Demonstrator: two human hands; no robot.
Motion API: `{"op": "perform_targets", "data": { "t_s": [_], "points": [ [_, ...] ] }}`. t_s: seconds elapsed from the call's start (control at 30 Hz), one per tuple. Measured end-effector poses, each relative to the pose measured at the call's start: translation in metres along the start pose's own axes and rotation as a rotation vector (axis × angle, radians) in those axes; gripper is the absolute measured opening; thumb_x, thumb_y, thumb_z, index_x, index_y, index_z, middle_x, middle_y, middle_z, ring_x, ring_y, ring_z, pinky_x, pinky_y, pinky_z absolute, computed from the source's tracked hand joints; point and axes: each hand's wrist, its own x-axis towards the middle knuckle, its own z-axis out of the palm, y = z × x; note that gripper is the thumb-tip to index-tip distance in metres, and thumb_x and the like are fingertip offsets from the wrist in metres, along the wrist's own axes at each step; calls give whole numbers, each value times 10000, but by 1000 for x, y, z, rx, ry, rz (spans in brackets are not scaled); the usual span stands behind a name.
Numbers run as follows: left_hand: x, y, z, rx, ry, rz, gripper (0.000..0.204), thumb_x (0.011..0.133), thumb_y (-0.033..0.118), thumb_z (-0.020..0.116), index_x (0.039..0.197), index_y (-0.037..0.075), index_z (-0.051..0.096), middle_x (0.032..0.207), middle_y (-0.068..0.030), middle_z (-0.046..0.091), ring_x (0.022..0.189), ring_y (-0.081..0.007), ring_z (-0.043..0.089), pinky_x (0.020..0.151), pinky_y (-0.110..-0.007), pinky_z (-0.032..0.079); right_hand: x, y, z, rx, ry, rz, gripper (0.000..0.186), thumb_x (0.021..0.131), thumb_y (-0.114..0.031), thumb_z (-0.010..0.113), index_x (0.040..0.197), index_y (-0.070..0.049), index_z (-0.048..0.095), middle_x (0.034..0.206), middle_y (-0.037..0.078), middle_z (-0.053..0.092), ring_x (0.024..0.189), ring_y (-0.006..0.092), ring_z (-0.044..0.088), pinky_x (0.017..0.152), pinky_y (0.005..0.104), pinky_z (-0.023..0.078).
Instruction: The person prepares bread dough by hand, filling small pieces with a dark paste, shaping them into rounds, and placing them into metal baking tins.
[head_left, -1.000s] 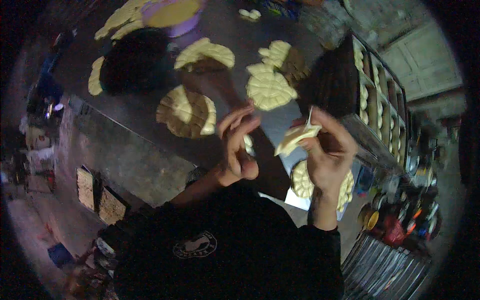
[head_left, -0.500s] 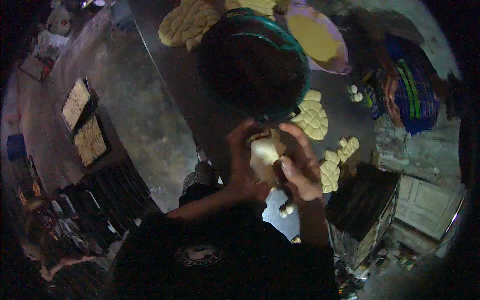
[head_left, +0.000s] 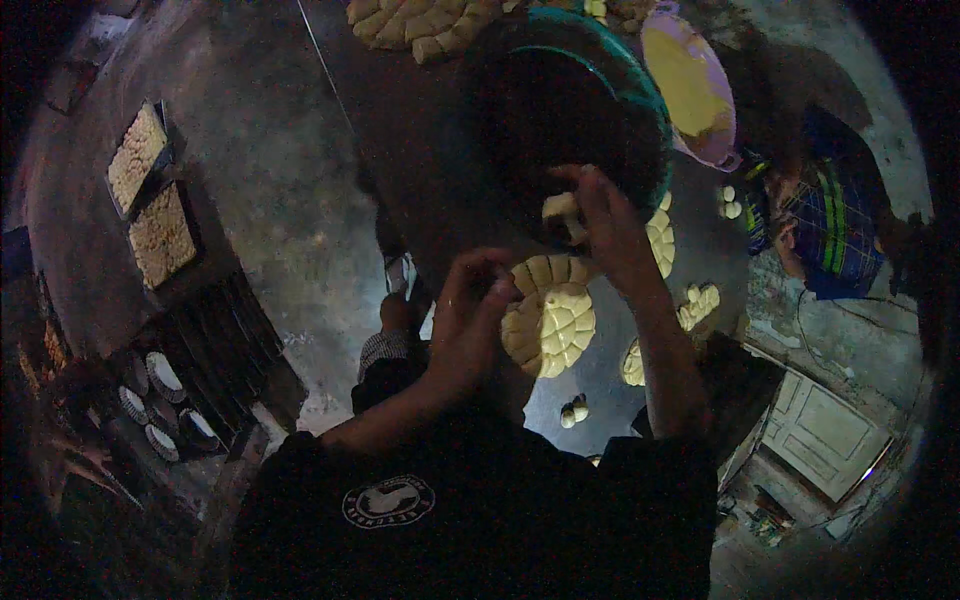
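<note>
Over the dark basin with a teal rim (head_left: 655,110), my right hand (head_left: 608,215) is closed on a pale dough piece (head_left: 563,213), its forefinger stretched out to the left. My left hand (head_left: 468,318) is raised nearer me, fingers bent and the thumb apart from them, with no object visible in it. Right beside it on the dark table is a round cluster of dough pieces (head_left: 566,325), packed edge to edge. Shadow hides most of the inside of the basin.
A pink tub (head_left: 732,125) with yellowish contents stands beyond the basin. More dough clusters (head_left: 425,22) lie at the far left, and small dough balls (head_left: 574,411) nearby. A person in a blue checked garment (head_left: 845,215) is at the right. Two filled trays (head_left: 163,233) rest at left.
My hands, earlier together around a dough piece, have moved apart. The right one has gone forward over the basin with dough; the left has drawn aside. My view has shifted, uncovering the near dough cluster.
</note>
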Motion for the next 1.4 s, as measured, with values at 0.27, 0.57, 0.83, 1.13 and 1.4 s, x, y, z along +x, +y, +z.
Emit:
{"op": "perform_targets", "data": {
  "t_s": [0.27,0.57,0.83,1.13,1.4],
  "points": [
    [-39,-2,8,-4,-68,-37,282,986,159,552,1235,36,504,1057,-57,544,946,-134,542,869,-296,460,-4,20,1,-276,-115,-150,500,1052,-405,325,1264,-18,560,1136,199,661,1153,355,593,942,398,459],
    [-115,8,15,364,-158,104,381,1043,277,422,1344,46,460,1229,-86,550,1129,-180,539,967,-327,444,-187,-58,14,1138,70,-98,374,1009,-123,505,1373,-48,464,937,25,618,767,51,538,718,242,480],
    [-214,2,43,613,-434,154,431,1007,213,490,1389,28,412,1311,-109,547,1203,-213,534,1029,-359,425,-336,-20,31,694,349,-260,379,873,74,617,1228,-55,588,1116,116,670,1012,202,662,844,327,562],
    [-298,-45,54,-65,-686,-65,487,941,95,604,1387,-34,457,1412,-101,486,1327,-205,429,1099,-367,349,-455,-25,40,-49,740,-537,404,698,40,739,1096,-14,699,1206,192,613,1054,312,642,878,365,519],
    [-318,-46,48,-72,-468,-41,337,945,210,626,1217,14,648,1141,-82,675,1019,-144,618,850,-286,490,-477,-40,48,-236,624,-695,352,708,43,742,1055,29,688,1136,164,650,967,306,663,830,369,540]
  ]
}}
